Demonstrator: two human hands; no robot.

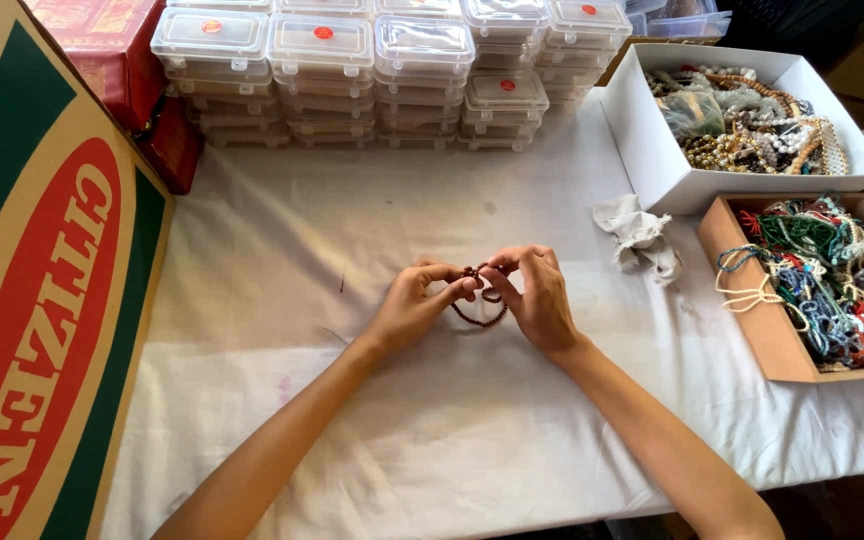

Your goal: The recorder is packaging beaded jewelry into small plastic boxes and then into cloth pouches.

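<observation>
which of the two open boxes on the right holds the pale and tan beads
The white box, farther from the hands; the brown cardboard box beside it holds blue, green and red strands.

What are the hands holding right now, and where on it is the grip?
Both hands hold a small dark brown bead string. The left hand and right hand pinch its upper part between fingertips, close together; the rest hangs as a loop below.

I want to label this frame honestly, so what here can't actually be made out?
Head view only:
- Bead string: its upper part is hidden behind the fingers of the left hand and right hand; any clasp or knot can't be seen.
- Clear plastic boxes: contents too small and hazy to tell; top row cut by the frame edge.
- Brown box of beads: right side cut off.
- Crumpled cloth: what it is stays unclear.
</observation>
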